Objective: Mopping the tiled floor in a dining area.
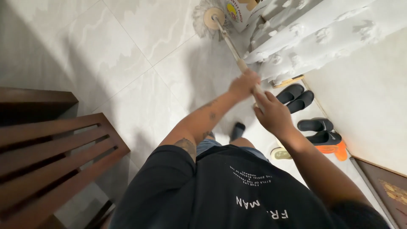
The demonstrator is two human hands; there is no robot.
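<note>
Mop handle (232, 46) runs through the closed fingers (250, 80) of both hands.

Both hands, left hand (243, 85) above right hand (273, 113), clasp the mop handle (232, 46) over pale floor tiles (127, 55).

Pretty clearly someone's home, looks like an entry area or a room by a window. The floor (140, 46) is big glossy white marble-look tiles. Along the right wall (373, 106) there's a row of house footwear: 2 pairs of black slides (296, 96) (320, 131), plus an orange slipper (337, 150) tucked next to them. A white lacy curtain (313, 34) hangs down at the top right edge of the floor, and a dark wooden slatted chair (55, 157) sits at the left edge. A round string mop head (210, 18) rests on the tiles too.
</note>
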